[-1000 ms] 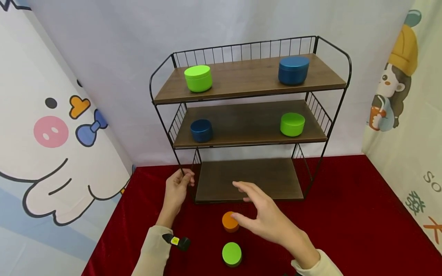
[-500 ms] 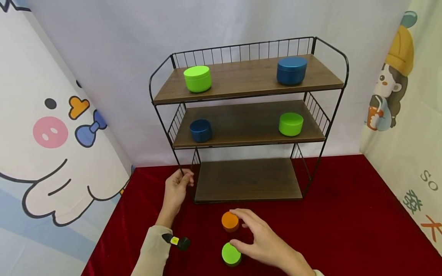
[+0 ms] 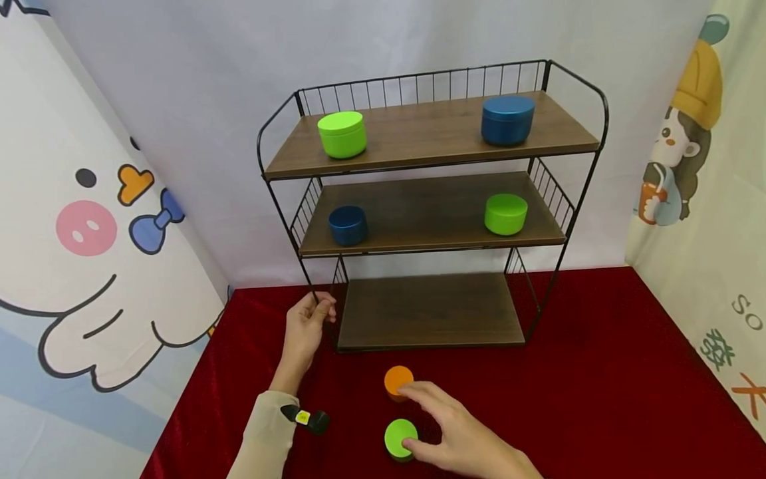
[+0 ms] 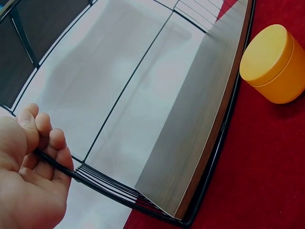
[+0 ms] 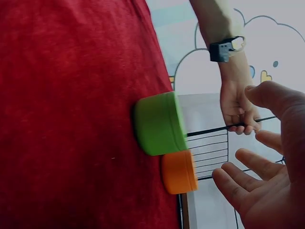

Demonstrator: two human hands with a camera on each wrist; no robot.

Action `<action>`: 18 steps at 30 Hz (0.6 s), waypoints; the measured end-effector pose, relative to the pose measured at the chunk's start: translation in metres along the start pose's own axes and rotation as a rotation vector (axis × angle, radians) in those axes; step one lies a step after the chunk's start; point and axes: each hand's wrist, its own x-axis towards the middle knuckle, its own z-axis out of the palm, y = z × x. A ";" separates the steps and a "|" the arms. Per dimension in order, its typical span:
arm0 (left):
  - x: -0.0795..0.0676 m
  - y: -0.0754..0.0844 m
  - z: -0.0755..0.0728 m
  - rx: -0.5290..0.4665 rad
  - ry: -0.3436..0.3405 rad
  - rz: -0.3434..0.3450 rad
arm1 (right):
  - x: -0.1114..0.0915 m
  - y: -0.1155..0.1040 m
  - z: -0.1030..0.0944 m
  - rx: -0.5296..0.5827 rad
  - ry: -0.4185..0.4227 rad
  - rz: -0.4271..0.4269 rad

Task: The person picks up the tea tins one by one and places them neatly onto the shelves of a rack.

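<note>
My left hand [image 3: 307,324] grips the black wire upright at the left front of the three-tier rack [image 3: 431,309]; in the left wrist view its fingers [image 4: 57,138] curl round the rod. My right hand [image 3: 457,429] is held over the red cloth, thumb and fingers spread apart with nothing between them. Its thumb overlaps the lid of a green round tin [image 3: 399,436] in the head view, and its fingertips overlap an orange round tin [image 3: 396,379] just behind. The right wrist view shows a gap between the right hand [image 5: 267,176] and the green tin [image 5: 159,124].
On the top shelf stand a green tin [image 3: 343,136] and a blue tin [image 3: 507,121]. A small blue tin [image 3: 348,226] and another green tin [image 3: 505,215] are on the middle shelf. Red cloth [image 3: 598,372] covers the table, and printed curtains [image 3: 90,319] hang around it.
My right hand has come back toward me and lower, from above the orange tin to the green tin. The left hand keeps its grip on the rack.
</note>
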 end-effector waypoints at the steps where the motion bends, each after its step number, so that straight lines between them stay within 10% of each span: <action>1: 0.000 0.000 0.000 -0.004 -0.001 0.000 | -0.001 0.001 0.000 -0.004 -0.006 -0.003; 18: 0.001 -0.001 0.001 0.000 0.002 0.003 | -0.012 0.015 0.005 -0.061 -0.142 0.004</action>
